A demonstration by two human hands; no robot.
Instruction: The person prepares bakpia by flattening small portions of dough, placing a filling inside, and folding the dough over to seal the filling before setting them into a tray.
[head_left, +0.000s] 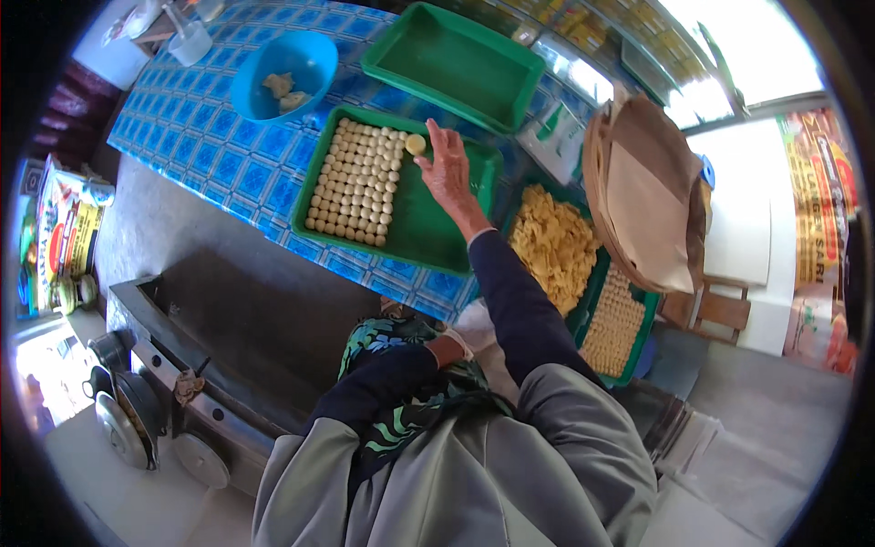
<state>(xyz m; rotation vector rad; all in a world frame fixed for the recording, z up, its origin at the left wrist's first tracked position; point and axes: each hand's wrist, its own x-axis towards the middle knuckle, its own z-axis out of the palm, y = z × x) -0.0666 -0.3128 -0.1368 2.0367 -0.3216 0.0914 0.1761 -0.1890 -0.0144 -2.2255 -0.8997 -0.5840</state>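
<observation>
My right hand (447,171) is over a green tray (428,223), thumb and index finger apart. Just off their tips is a pale yellow dough ball (416,145), larger-looking than the others. Many small round dough balls (355,182) stand in tight rows across the tray's left half; its right half shows bare green. My left wrist (447,349) is low by my lap, against a whitish, crumpled bag or cloth (476,333). The left fingers are hidden there, so what they do does not show.
A blue bowl (284,77) with dough lumps and another green tray (456,66) stand farther back on the blue checked tablecloth (205,155). To the right are yellow flat pieces (551,246), a second tray of balls (615,324) and brown paper (647,182). A dark trough-like counter (219,365) lies left.
</observation>
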